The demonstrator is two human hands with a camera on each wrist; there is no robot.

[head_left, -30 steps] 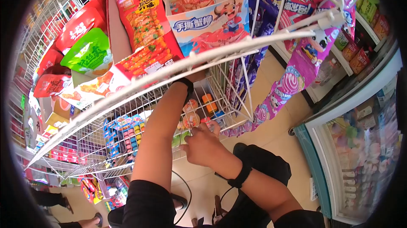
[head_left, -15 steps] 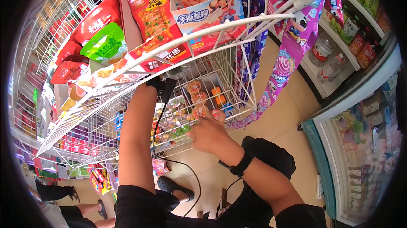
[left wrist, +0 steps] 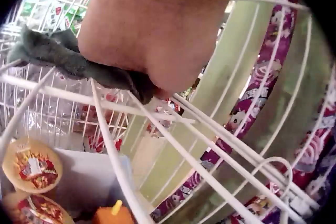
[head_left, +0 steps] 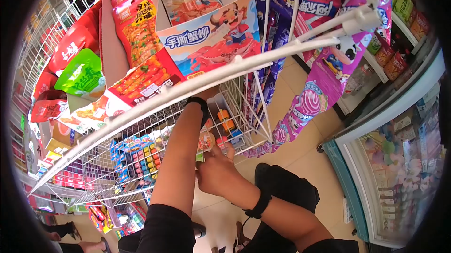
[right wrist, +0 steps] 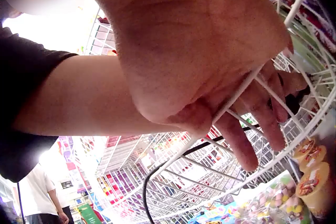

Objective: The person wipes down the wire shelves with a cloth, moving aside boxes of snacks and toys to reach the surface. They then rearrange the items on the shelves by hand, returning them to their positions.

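The left hand [left wrist: 152,35] has moved right, bringing the dark cloth [left wrist: 79,66] to the far wires [left wrist: 63,94]; its grip I cannot tell. The right hand [head_left: 218,173] holds the near basket rim [right wrist: 228,104].

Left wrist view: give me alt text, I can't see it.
The left hand touches a crumpled dark grey-green cloth on a white wire rack, fingers mostly hidden. Two round tan tubs with printed lids sit lower left; purple packets show at right.

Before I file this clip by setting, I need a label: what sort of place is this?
Probably a grocery or snack shop: a wire rack holds snack bags and boxes, purple packets hang beside it, and what looks like a display freezer stands nearby.
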